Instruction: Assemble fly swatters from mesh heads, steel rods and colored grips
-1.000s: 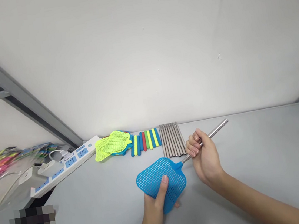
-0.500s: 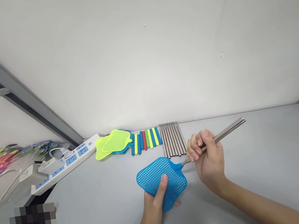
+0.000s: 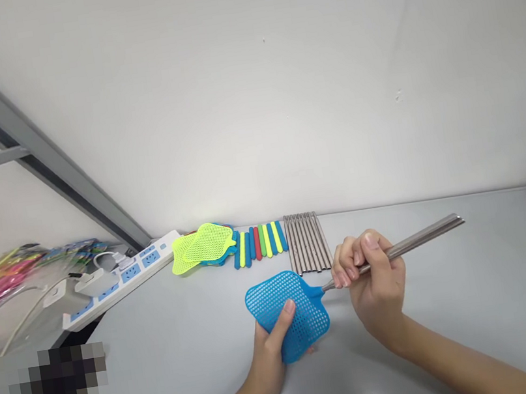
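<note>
A blue perforated fly swatter head (image 3: 277, 293) is pinched in my left hand (image 3: 273, 347), thumb on top and the other fingers mostly hidden beneath it. My right hand (image 3: 374, 279) is wrapped round a metal tube (image 3: 422, 241) that slants up to the right. The tube's narrow end meets the neck of the blue head. Behind my hands lie a row of metal tubes (image 3: 307, 243), a row of coloured handle grips (image 3: 260, 242) in blue, yellow, red and green, and a pile of yellow and blue swatter heads (image 3: 208, 243).
A white power strip (image 3: 131, 276) with plugged-in adapters (image 3: 95, 282) runs along the left side. Plastic-wrapped colourful goods (image 3: 3, 278) lie at the far left. A grey metal frame post (image 3: 54, 156) rises there. A white wall (image 3: 300, 86) backs the grey table (image 3: 493, 281).
My right hand has shifted slightly to the right with the metal tube, whose far end now reaches further right. My left hand still grips the blue head. The view has shifted slightly.
</note>
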Demonstrator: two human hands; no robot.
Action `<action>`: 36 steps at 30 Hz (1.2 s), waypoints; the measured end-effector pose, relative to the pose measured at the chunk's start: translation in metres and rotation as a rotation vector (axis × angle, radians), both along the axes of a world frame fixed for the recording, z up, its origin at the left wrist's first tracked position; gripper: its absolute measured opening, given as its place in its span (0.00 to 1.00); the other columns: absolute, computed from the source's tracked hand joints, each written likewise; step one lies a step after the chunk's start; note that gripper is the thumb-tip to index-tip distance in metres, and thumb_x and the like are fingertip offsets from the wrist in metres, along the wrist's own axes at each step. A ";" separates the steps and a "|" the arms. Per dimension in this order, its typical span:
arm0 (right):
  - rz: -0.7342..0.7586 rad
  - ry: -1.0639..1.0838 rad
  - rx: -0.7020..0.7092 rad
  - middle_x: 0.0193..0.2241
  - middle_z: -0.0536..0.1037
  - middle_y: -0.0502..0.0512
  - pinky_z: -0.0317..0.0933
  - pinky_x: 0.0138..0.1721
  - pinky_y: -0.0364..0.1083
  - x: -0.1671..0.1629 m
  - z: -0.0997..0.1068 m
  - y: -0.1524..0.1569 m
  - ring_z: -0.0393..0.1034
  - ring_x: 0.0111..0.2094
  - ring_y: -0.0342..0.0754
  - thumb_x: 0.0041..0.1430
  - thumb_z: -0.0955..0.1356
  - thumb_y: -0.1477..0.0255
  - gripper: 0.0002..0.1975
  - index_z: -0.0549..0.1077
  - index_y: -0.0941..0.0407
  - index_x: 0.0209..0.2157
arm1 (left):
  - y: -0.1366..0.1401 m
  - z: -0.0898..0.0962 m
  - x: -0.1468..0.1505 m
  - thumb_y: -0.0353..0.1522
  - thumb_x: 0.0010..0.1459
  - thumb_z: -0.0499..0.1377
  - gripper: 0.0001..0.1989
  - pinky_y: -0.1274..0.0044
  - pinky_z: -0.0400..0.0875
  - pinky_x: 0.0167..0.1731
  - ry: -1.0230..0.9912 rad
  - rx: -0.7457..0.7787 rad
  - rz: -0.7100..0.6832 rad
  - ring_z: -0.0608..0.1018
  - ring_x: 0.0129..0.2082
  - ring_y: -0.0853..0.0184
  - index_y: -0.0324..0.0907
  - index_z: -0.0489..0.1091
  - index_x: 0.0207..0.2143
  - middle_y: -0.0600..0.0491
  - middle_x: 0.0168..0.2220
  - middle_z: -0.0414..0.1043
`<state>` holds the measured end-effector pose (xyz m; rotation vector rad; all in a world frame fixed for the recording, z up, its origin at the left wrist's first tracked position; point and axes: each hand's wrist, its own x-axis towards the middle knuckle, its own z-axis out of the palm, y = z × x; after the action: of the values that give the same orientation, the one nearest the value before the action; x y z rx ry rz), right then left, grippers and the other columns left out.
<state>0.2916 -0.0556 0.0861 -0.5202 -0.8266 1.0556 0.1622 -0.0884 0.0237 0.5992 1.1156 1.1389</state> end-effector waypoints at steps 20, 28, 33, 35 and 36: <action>0.022 0.001 -0.087 0.14 0.59 0.46 0.55 0.19 0.41 -0.001 -0.011 0.009 0.57 0.16 0.39 0.56 0.59 0.69 0.15 0.58 0.57 0.17 | 0.017 0.005 -0.009 0.34 0.50 0.57 0.16 0.70 0.69 0.39 -0.261 -0.076 -0.071 0.74 0.38 0.61 0.38 0.66 0.42 0.46 0.40 0.72; 0.027 0.008 -0.115 0.15 0.59 0.46 0.55 0.20 0.41 0.000 -0.014 0.011 0.57 0.17 0.39 0.56 0.59 0.68 0.15 0.58 0.57 0.17 | 0.019 0.003 -0.010 0.34 0.49 0.57 0.15 0.72 0.69 0.38 -0.266 -0.092 -0.064 0.75 0.36 0.62 0.37 0.68 0.40 0.46 0.39 0.72; 0.038 0.017 -0.130 0.15 0.59 0.46 0.55 0.20 0.41 -0.001 -0.012 0.012 0.57 0.17 0.39 0.55 0.60 0.68 0.15 0.59 0.57 0.17 | 0.021 0.002 -0.011 0.35 0.49 0.57 0.16 0.72 0.69 0.38 -0.266 -0.107 -0.047 0.75 0.35 0.63 0.38 0.68 0.40 0.48 0.38 0.72; 0.044 0.027 -0.147 0.15 0.59 0.46 0.55 0.20 0.41 -0.001 -0.012 0.013 0.57 0.17 0.39 0.55 0.60 0.68 0.15 0.59 0.57 0.17 | 0.021 0.002 -0.011 0.35 0.49 0.57 0.15 0.72 0.69 0.38 -0.265 -0.110 -0.048 0.75 0.35 0.64 0.39 0.68 0.40 0.48 0.38 0.73; 0.048 0.036 -0.158 0.15 0.59 0.46 0.55 0.20 0.41 -0.002 -0.013 0.013 0.57 0.17 0.39 0.55 0.60 0.68 0.15 0.59 0.57 0.17 | 0.021 0.002 -0.011 0.35 0.49 0.57 0.15 0.72 0.69 0.39 -0.265 -0.108 -0.044 0.75 0.35 0.64 0.39 0.68 0.40 0.48 0.38 0.73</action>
<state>0.2901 -0.0425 0.0735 -0.6160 -0.7306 1.1771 0.1516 -0.0674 0.0256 0.3748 0.9245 1.0778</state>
